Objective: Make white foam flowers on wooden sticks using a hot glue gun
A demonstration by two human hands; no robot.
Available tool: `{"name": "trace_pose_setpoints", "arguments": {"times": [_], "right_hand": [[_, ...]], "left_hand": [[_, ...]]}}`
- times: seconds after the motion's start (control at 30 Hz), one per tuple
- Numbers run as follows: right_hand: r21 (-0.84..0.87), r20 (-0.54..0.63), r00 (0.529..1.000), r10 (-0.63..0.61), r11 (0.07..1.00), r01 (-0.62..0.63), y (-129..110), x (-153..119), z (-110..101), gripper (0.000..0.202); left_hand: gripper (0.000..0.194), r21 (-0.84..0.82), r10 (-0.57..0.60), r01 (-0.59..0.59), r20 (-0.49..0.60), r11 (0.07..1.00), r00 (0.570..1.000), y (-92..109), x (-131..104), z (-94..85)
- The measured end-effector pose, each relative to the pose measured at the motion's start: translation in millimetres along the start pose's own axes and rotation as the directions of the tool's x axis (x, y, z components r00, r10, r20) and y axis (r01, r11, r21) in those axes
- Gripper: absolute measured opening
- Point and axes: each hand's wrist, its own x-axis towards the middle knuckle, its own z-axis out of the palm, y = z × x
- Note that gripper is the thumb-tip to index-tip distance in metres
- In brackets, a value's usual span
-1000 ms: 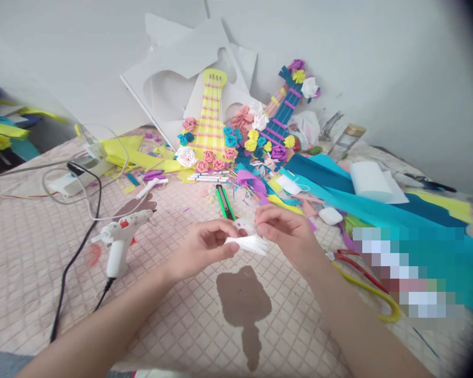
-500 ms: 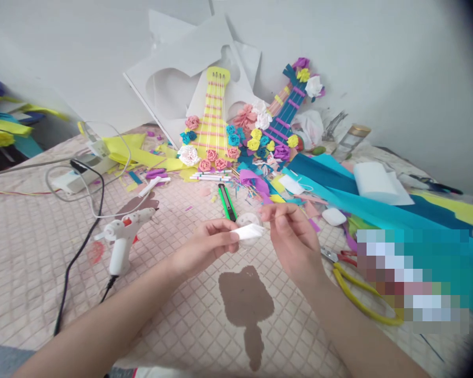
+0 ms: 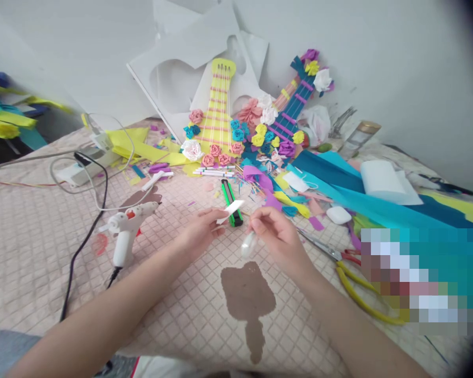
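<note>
A folded white paper strip (image 3: pixel 233 209) is pinched between the thumb and fingers of my left hand (image 3: pixel 205 228), its free end pointing up and right. My right hand (image 3: pixel 274 231) is closed on a small clear round spool (image 3: pixel 248 245), which hangs tilted below the fingertips. Whether thread or tape is wound on it, I cannot tell. Just behind the hands a green utility knife (image 3: pixel 232 202) lies on the quilted cloth, partly covered by the strip. Scissors with yellow and red handles (image 3: pixel 355 273) lie to the right of my right hand.
A white glue gun (image 3: pixel 128 231) with a black cord stands at left, near a power strip (image 3: pixel 82 170). At the back lean a yellow paper guitar (image 3: pixel 220 105) and a blue one (image 3: pixel 295 110) with paper flowers. Teal crepe paper (image 3: pixel 339 184) and a white roll (image 3: pixel 382 181) lie right.
My hands have drawn apart. The clear spool, earlier behind the white strip, now hangs lower in my right hand, and the strip has tilted upward. The view has shifted slightly.
</note>
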Motion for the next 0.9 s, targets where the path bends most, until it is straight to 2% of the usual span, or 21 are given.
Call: {"name": "trace_pose_setpoints", "arguments": {"times": [0.2, 0.3, 0.4, 0.47, 0.53, 0.6, 0.7, 0.83, 0.9], "right_hand": [[-0.072, 0.064, 0.998, 0.021, 0.997, -0.016, 4.1, -0.2, 7.9, 0.009], [-0.107, 0.095, 0.995, -0.015, 0.994, 0.025, 2.6, 0.4, 5.1, 0.008], [-0.23, 0.133, 0.977, -0.168, 0.953, 0.196, -1.8, 1.4, -2.4, 0.006], [-0.351, 0.185, 0.94, -0.287, 0.874, 0.336, -5.7, 2.3, -8.2, 0.007], [-0.391, 0.207, 0.924, -0.322, 0.838, 0.379, -8.7, 3.0, -12.2, 0.008], [-0.343, 0.18, 0.947, -0.265, 0.885, 0.313, -9.6, 3.2, -13.1, 0.007], [-0.236, 0.146, 0.981, -0.127, 0.959, 0.159, -7.3, 2.6, -9.1, 0.006], [-0.168, 0.135, 0.99, -0.042, 0.984, 0.064, -1.3, 1.1, 0.1, 0.005], [-0.152, 0.116, 0.993, -0.029, 0.987, 0.046, 1.9, 0.6, 3.9, 0.004]], "left_hand": [[0.014, 0.13, 0.069, -0.074, 0.045, 0.989, 0.997, -4.5, -0.5, -0.9], [0.013, 0.22, 0.146, -0.147, 0.024, 0.964, 0.989, -0.4, -3.7, 1.6], [0.009, 0.353, 0.271, -0.255, 0.006, 0.9, 0.963, 4.8, -8.6, 4.2], [0.009, 0.417, 0.348, -0.329, 0.033, 0.847, 0.937, 6.9, -11.6, 4.8], [0.01, 0.44, 0.396, -0.382, 0.063, 0.813, 0.916, 7.8, -13.4, 4.6], [0.01, 0.445, 0.407, -0.396, 0.077, 0.803, 0.91, 7.8, -13.8, 3.7], [0.01, 0.434, 0.358, -0.346, 0.059, 0.832, 0.932, 6.7, -11.2, 1.6], [0.009, 0.25, 0.219, -0.224, 0.048, 0.942, 0.975, 4.0, -4.2, -1.2], [0.01, 0.176, 0.172, -0.177, 0.048, 0.968, 0.984, 2.7, -1.6, -1.4]]}}
